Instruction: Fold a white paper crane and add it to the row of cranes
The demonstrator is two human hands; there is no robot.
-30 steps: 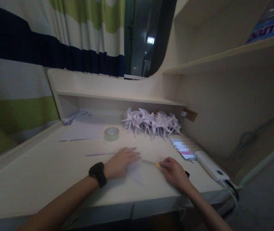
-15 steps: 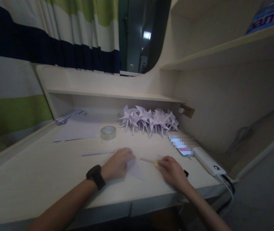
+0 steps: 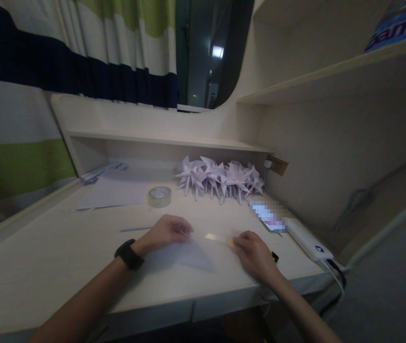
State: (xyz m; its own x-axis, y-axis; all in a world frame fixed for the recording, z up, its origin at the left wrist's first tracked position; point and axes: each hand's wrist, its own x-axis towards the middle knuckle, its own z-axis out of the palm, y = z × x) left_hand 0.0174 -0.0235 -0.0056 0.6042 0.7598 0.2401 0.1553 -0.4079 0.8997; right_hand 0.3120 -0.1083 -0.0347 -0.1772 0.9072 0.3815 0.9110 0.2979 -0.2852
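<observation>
Left hand: the left hand (image 3: 165,232) lies on the worktop (image 3: 63,267) with a dark watch (image 3: 128,254) on the wrist. Its fingers (image 3: 183,229) are curled narrow over the far edge of the paper. I cannot tell whether they pinch it or only press on it.
Paper: a pale folded paper (image 3: 188,256) lies flat near the front edge of the worktop, between the two hands. It tapers to a point on the side toward the right hand.
Right hand: the right hand (image 3: 255,252) is closed around a thin tool (image 3: 219,238), knuckles up and resting on the worktop.
Tool: it has a pale tip stretching toward the left hand, a yellow bit at the fingers and a dark end poking out behind the palm. The tip lies just beyond the top of the paper. It is too dim to tell what kind of tool it is.
Behind the hands: a thin strip (image 3: 134,229) lies just left of the left hand. Farther back are a roll of tape (image 3: 159,196) and some flat sheets (image 3: 115,191).
Back wall: a heap of folded paper pinwheels (image 3: 220,178) sits under the low shelf (image 3: 167,139).
Right side: a phone (image 3: 269,216) and a white power bank (image 3: 308,239) lie end to end, with a cable (image 3: 335,277) dropping over the edge.
</observation>
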